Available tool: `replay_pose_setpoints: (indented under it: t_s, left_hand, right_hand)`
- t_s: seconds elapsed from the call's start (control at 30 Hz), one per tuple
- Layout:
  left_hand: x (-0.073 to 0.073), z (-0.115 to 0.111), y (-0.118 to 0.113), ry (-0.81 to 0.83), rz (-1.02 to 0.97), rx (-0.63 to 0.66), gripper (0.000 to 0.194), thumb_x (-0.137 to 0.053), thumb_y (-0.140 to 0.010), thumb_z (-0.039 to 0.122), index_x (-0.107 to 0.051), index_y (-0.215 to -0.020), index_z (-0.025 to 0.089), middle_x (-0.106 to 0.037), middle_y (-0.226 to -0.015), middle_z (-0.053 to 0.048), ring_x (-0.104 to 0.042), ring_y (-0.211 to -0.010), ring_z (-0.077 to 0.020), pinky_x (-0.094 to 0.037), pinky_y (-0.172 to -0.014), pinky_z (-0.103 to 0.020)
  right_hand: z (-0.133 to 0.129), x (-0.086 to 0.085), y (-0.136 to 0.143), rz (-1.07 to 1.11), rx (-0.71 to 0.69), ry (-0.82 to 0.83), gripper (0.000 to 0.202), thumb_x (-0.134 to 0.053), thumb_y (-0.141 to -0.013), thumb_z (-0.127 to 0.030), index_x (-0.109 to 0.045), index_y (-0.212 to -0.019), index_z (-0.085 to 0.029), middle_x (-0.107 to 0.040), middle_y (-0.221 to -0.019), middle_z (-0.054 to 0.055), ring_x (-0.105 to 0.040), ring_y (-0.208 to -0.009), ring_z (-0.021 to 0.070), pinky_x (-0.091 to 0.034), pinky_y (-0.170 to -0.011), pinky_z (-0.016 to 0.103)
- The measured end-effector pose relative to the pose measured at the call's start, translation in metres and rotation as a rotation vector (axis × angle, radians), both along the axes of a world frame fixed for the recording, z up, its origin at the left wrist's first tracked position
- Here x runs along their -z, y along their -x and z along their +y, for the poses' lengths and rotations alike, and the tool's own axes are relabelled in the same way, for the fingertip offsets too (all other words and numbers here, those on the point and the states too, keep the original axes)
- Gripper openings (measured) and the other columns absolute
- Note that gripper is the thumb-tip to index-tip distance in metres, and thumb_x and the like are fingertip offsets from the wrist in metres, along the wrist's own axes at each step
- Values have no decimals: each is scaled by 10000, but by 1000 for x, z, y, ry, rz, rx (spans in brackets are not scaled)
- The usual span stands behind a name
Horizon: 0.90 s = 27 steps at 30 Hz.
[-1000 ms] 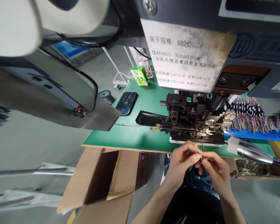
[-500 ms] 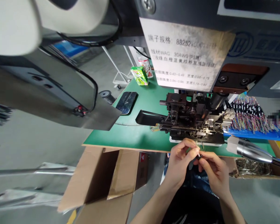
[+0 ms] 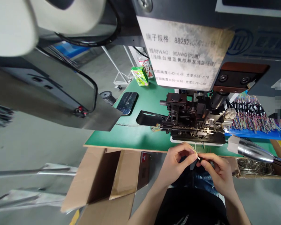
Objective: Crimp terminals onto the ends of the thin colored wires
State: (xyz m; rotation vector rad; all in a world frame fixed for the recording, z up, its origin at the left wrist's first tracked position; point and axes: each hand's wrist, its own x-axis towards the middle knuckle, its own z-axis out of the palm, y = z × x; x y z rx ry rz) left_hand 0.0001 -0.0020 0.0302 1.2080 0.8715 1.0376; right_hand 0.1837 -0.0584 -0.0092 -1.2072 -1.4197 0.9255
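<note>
My left hand (image 3: 179,161) pinches a short cable (image 3: 198,158) near its thin coloured wires (image 3: 194,150), which fan out toward the machine. The cable's black part sits in the closed fingertips of my right hand (image 3: 215,167). Both hands meet just in front of the green bench's near edge, with thumbs and forefingers almost touching. Right behind them stands the crimping machine's dark metal applicator (image 3: 189,118), apart from the wires. Fingers cover most of the cable.
On the green bench (image 3: 131,137) lie a phone (image 3: 127,103) and a green box (image 3: 140,76). At right, a blue tray (image 3: 255,132) carries many wire bundles, and a silver lamp-like tube (image 3: 255,150) juts in. An open cardboard box (image 3: 124,175) stands below left.
My hands have drawn slightly back from the machine. The left hand has shifted a little left, and the wires now show spread above its fingertips.
</note>
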Motion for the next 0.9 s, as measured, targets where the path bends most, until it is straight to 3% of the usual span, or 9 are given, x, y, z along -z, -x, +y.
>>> replay_pose_setpoints:
  t_s: [0.2, 0.3, 0.4, 0.5, 0.67, 0.9]
  left_hand:
    - [-15, 9, 22, -334, 393, 267, 144, -744, -903, 160, -775, -770, 206, -753, -756, -30, -682, -671, -185, -514, -654, -268]
    - [-19, 12, 26, -400, 477, 327, 163, -721, -887, 111, -777, -775, 215, -742, -739, -10, -667, -634, -173, -496, -612, -250]
    - [-17, 11, 21, -369, 424, 221, 156, -738, -911, 156, -760, -765, 205, -747, -758, -28, -680, -657, -179, -513, -642, -263]
    - [-10, 5, 9, -296, 240, 43, 173, -760, -926, 209, -730, -757, 198, -750, -755, -50, -695, -699, -199, -537, -677, -288]
    - [4, -9, -16, -262, -34, -164, 203, -796, -945, 289, -731, -773, 204, -728, -747, -47, -671, -713, -197, -534, -669, -294]
    - [15, -19, -33, -174, -163, -241, 317, -820, -949, 439, -739, -754, 202, -662, -737, -33, -618, -702, -184, -515, -665, -289]
  right_hand:
    - [6, -20, -15, -255, -214, -107, 213, -658, -1081, -279, -862, -1144, -277, -839, -861, 54, -778, -728, 218, -605, -691, 300]
    - [7, -21, -17, -316, -261, -115, 226, -644, -1089, -289, -865, -1132, -276, -836, -853, 60, -772, -715, 225, -584, -661, 304]
    - [5, -13, -12, -182, -155, -39, 197, -684, -1077, -339, -868, -1116, -283, -857, -904, 59, -800, -773, 230, -612, -724, 310]
    - [1, -2, -1, 96, -50, 73, 193, -733, -1053, -404, -862, -1111, -272, -853, -884, 55, -802, -760, 221, -624, -712, 295]
    - [-3, 3, 20, 524, -9, 109, 137, -811, -996, -406, -834, -1038, -278, -790, -861, 24, -762, -733, 193, -631, -740, 307]
    - [0, 7, 28, 492, 182, 64, 205, -862, -935, -472, -853, -973, -272, -748, -794, 21, -711, -713, 178, -589, -668, 252]
